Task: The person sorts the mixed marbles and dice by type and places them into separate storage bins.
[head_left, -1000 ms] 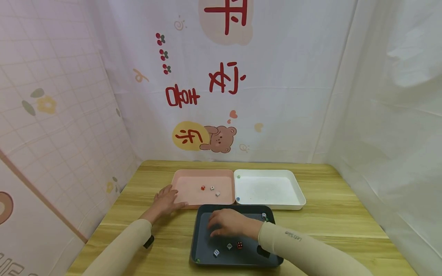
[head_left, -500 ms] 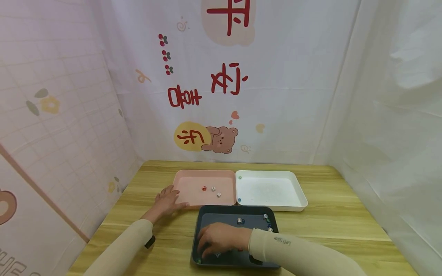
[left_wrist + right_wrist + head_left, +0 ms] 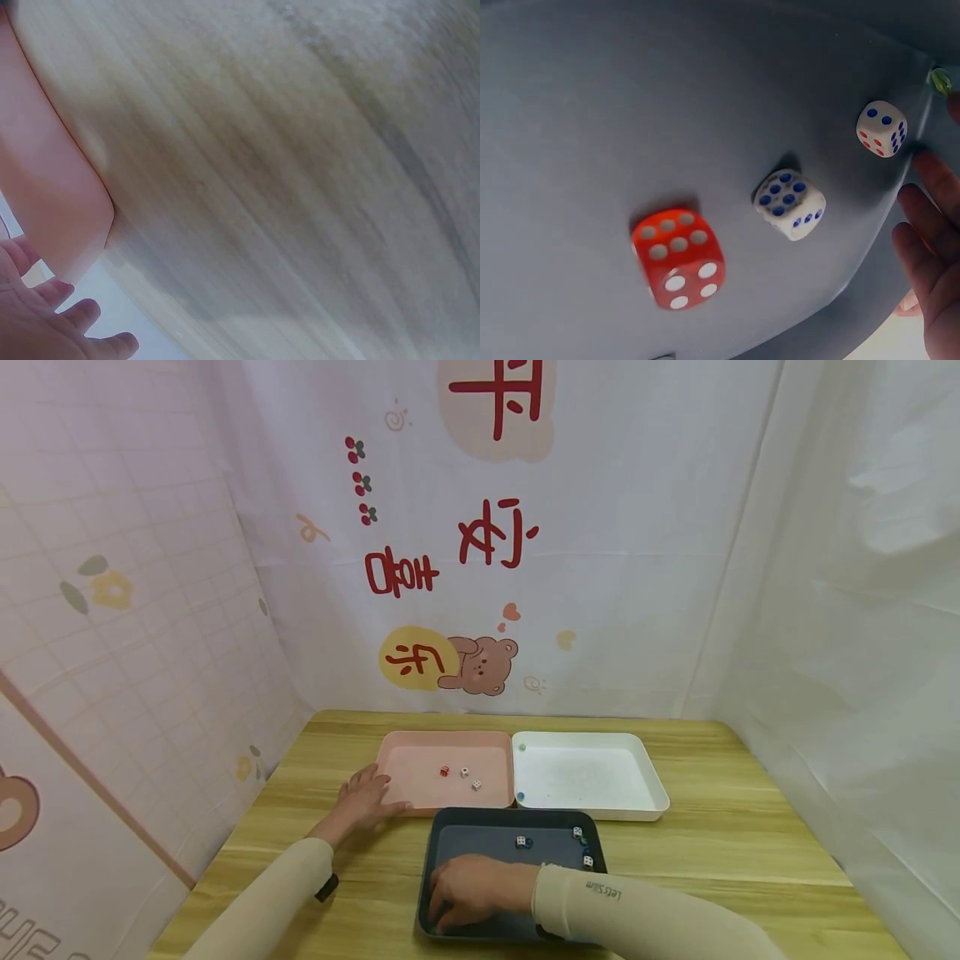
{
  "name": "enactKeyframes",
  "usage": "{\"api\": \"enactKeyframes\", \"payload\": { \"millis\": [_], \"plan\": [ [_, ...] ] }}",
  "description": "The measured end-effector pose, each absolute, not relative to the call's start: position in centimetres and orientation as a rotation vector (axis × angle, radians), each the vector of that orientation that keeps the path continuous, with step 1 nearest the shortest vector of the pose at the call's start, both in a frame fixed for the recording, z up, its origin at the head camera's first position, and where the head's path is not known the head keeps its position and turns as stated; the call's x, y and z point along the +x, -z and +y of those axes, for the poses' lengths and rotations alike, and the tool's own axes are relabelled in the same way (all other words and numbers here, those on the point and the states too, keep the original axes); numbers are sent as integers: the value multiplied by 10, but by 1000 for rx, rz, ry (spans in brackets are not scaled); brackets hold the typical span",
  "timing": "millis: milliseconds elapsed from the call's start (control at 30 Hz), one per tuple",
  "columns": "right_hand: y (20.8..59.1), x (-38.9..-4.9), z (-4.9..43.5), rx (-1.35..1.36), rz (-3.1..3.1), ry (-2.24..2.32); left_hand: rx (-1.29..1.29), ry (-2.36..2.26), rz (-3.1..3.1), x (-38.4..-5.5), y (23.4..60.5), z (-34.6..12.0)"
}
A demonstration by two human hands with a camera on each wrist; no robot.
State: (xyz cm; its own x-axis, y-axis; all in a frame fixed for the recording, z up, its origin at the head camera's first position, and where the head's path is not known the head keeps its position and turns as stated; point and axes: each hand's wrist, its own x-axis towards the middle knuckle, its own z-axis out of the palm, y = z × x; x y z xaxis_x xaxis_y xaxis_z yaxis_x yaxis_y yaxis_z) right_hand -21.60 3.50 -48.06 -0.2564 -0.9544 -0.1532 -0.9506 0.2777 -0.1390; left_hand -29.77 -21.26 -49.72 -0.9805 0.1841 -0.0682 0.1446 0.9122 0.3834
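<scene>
My right hand (image 3: 468, 889) reaches down into the front left corner of the dark grey tray (image 3: 480, 837). In the right wrist view, one fingertip is right at a green glass marble (image 3: 940, 79); the other visible fingers (image 3: 936, 191) lie fairly straight beside the tray wall. Near them on the tray floor are a white die (image 3: 881, 129), a second white die (image 3: 790, 204) and a red die (image 3: 679, 259); in the head view the hand and sleeve cover these. My left hand (image 3: 363, 797), fingers spread, rests against the left end of the pink tray (image 3: 420, 789).
The pink tray holds a red die (image 3: 445, 771) and two white dice. Beside it stands a white tray (image 3: 592, 772) with a pale green marble (image 3: 522, 747) and a blue marble (image 3: 521, 797). More dice and marbles lie toward the dark tray's back right. Fabric walls surround the wooden table (image 3: 712, 852).
My right hand has moved left and toward the front, from the dark tray's middle to its front left corner, uncovering a die and blue marble behind it. The left hand has stayed in place.
</scene>
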Motion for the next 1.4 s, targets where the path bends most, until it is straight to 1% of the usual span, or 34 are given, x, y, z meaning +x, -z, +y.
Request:
{"api": "enactKeyframes", "payload": {
  "millis": [767, 1200, 1400],
  "plan": [
    [487, -205, 30, -1693, 2523, -14, 252, -601, 2976, -297, 500, -212],
    [487, -206, 34, -1705, 2526, -43, 243, -619, 2966, -297, 501, -212],
    [481, -213, 40, -1662, 2499, 54, 255, -608, 2971, -299, 502, -214]
  ]
}}
